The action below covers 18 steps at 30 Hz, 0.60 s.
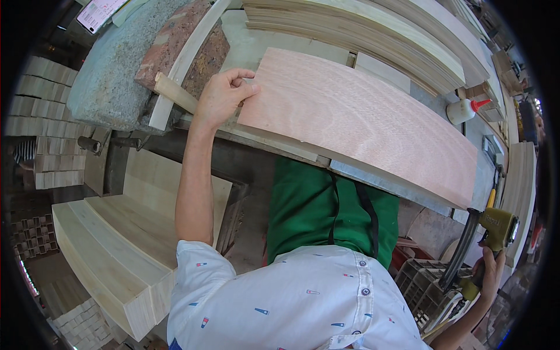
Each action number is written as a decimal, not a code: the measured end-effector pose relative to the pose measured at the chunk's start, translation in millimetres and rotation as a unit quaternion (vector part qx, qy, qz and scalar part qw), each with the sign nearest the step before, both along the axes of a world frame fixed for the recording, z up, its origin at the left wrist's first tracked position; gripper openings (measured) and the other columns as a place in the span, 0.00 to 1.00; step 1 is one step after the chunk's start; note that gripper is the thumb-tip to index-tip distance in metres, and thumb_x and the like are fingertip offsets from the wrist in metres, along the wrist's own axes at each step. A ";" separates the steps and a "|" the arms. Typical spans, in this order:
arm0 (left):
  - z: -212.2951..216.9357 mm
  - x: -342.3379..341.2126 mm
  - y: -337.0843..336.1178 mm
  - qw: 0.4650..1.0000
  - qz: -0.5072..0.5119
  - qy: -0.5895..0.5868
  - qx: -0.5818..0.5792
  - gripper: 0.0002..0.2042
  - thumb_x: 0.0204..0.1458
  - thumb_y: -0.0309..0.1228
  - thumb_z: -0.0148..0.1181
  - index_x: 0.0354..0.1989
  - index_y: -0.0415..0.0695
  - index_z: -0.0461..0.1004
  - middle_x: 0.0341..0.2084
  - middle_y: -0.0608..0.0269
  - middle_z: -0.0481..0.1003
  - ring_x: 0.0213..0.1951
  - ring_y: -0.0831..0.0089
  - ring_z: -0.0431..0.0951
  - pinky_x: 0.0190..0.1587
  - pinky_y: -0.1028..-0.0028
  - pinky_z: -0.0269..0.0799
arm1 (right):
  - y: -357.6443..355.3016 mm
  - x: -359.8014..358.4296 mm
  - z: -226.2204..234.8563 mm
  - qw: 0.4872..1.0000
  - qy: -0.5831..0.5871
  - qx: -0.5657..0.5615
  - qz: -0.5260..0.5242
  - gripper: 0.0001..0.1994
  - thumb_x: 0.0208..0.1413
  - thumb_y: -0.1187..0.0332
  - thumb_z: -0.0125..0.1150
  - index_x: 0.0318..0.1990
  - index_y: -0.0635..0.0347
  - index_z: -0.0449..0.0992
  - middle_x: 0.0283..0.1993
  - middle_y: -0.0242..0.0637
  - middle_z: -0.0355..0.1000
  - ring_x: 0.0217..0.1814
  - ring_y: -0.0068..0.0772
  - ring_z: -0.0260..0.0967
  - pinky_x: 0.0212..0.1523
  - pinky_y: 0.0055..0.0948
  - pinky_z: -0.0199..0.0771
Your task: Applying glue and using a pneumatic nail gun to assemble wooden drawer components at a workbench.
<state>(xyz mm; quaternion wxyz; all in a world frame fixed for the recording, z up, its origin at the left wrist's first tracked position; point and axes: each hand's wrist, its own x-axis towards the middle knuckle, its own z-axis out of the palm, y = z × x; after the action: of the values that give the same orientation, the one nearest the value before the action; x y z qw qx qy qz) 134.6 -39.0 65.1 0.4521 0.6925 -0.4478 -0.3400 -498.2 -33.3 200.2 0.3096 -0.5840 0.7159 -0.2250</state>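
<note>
A long reddish plywood panel (367, 119) lies slantwise across the workbench in front of me. At its left end my left hand (224, 96) has its fingers curled, thumb and forefinger against the panel's edge. Low at the right, my right hand (492, 269) is wrapped around the grip of an olive-green nail gun (497, 226). The nail gun's black magazine slants down beside the panel's right end, apart from it as far as I can see. Just left of my left hand, a wooden handle (175, 93) juts out; its other end is hidden.
Stacked boards (350, 32) line the bench's far side. A white glue bottle with a red tip (465, 109) stands behind the panel. Stone blocks (116, 70) and a phone (100, 13) are at upper left. Wooden boards (116, 233) are piled lower left; a plastic crate (423, 286) sits lower right.
</note>
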 end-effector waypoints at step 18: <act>-12.2 -28.5 76.7 0.987 0.019 -0.113 -0.115 0.19 0.48 0.17 0.61 0.51 0.41 0.75 0.44 0.62 0.76 0.44 0.77 0.75 0.47 0.78 0.71 | 0.6 0.1 -2.3 1.000 -0.007 -0.005 0.011 0.13 0.60 0.66 0.54 0.47 0.64 0.67 0.42 0.37 0.72 0.17 0.16 0.60 0.15 0.17 0.61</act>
<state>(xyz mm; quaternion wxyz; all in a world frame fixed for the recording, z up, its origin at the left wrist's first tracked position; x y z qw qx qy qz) 106.1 37.8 52.9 0.4820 0.6778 -0.5190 -0.1973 -498.1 -32.7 197.9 0.3142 -0.5921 0.7060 -0.2287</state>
